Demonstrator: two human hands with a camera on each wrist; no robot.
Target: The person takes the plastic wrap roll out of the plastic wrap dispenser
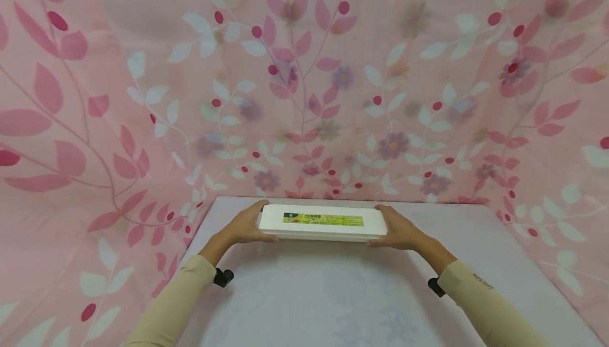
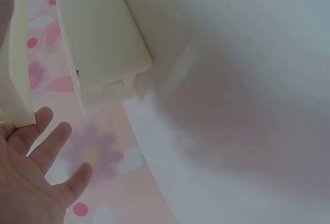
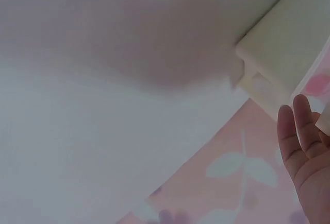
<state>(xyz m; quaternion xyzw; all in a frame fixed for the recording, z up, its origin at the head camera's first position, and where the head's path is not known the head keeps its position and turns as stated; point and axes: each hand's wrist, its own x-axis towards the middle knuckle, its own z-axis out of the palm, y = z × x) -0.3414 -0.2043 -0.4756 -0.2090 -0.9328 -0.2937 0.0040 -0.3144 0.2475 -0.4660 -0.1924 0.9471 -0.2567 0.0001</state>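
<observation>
A long white lid [image 1: 276,219] with a yellow-green label [image 1: 323,220] spans the gap between the two hands near the far table edge. The left hand [image 1: 245,225] grips its left end, thumb along the front; the right hand [image 1: 398,228] holds the right end likewise. In the left wrist view, the lid [image 2: 13,80] stands apart from a long white box body [image 2: 100,33] resting on the table. The right wrist view shows the same body [image 3: 286,33], with only a corner of the lid [image 3: 325,121] by the fingers. From the head, the lid hides the body.
A pale cloth-covered table [image 1: 328,294] lies under the arms. Pink floral curtains [image 1: 304,98] hang behind it and along both sides, close to the table's far edge. Small black devices [image 1: 223,277] are worn at both wrists.
</observation>
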